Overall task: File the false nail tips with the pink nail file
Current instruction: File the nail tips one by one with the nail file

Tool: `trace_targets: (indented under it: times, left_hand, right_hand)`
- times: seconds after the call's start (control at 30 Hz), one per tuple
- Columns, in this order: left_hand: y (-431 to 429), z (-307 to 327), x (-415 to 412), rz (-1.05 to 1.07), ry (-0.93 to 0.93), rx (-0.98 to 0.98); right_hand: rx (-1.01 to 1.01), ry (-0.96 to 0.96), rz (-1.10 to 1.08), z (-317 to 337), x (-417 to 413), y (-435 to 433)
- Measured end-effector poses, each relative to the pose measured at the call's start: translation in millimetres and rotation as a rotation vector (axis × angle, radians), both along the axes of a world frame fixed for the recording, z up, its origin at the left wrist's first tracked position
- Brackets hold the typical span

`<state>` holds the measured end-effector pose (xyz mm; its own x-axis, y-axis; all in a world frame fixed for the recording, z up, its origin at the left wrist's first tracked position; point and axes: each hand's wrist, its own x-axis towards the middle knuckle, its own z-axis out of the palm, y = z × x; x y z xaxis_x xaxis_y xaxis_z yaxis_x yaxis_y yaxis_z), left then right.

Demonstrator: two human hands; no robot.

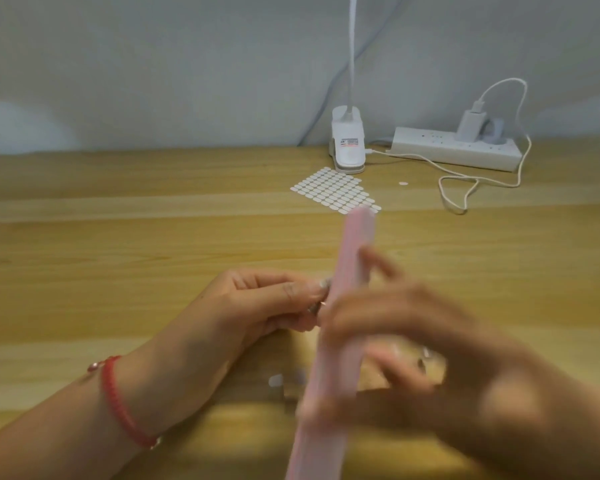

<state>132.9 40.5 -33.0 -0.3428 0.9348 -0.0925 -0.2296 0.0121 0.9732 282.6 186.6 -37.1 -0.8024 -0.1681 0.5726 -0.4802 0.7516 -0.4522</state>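
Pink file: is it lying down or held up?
Held up. The right hand grips the pink file above the table.

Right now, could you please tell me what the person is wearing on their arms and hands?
The left hand and its forearm show no sleeve. The wrist carries a thin red braided cord bracelet with a small pinkish bead. The right hand and its forearm show no sleeve either, and motion blur hides whether it wears any ring.

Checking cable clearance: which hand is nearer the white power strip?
Right. The right hand, holding the pink nail file, is nearer the person, roughly in line with the power strip; the left hand, pinching a false nail tip, sits farther left, beyond the file.
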Motion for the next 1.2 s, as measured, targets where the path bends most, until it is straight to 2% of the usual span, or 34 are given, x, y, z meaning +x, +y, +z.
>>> trace_targets:
  times: [0.13, 0.27, 0.33, 0.47, 0.57, 0.67, 0.8, 0.83, 0.87, 0.97, 1.03, 1.1, 1.17, 1.2]
  left_hand:
    - [4, -1, 2, 0.052, 0.029, -0.008]
    - [0, 0, 1, 0.023, -0.037, 0.006]
    - [-1, 1, 1, -0.021, -0.009, 0.005]
    - [4, -1, 2, 0.067, 0.019, 0.008]
    - [3, -2, -1, 0.075, -0.018, 0.005]
    - [0, -2, -2, 0.056, -0.024, 0.004]
    - [3, 0, 2, 0.075, 0.004, -0.013]
    - [4, 0, 2, 0.083, 0.005, -0.014]
    - [4, 0, 1, 0.086, 0.008, -0.019]
    - [1, -1, 0, 0.074, -0.018, -0.025]
    - [1, 0, 1, 0.051, -0.020, -0.025]
    - [2, 1, 2, 0.050, 0.011, -0.037]
    - [3, 1, 3, 0.075, 0.017, -0.031]
    - [3, 1, 2, 0.083, 0.019, -0.029]
  right_hand:
    - [0.227, 0.219, -0.364, 23, -12, 46]
    - [0.269, 0.276, -0.376, 18, -15, 48]
    - [0.303, 0.263, -0.369, 18, -16, 50]
    - [0.320, 0.213, -0.445, 24, -12, 48]
    - [0.336, 0.152, -0.260, 4, -4, 15]
    - [0.363, 0.175, -0.098, 0, 0, -2]
    - [0.313, 0.216, -0.470, 27, -10, 42]
    - [0.321, 0.214, -0.498, 26, -11, 43]
    - [0.321, 0.197, -0.458, 20, -10, 34]
    - [0.363, 0.170, -0.159, -8, 1, -5]
    - [0.319, 0.160, -0.087, -8, 2, -2]
    - [0.267, 0.172, -0.265, 8, -4, 23]
    - [0.299, 0.208, -0.469, 23, -9, 45]
    - [0.299, 0.220, -0.486, 24, -10, 47]
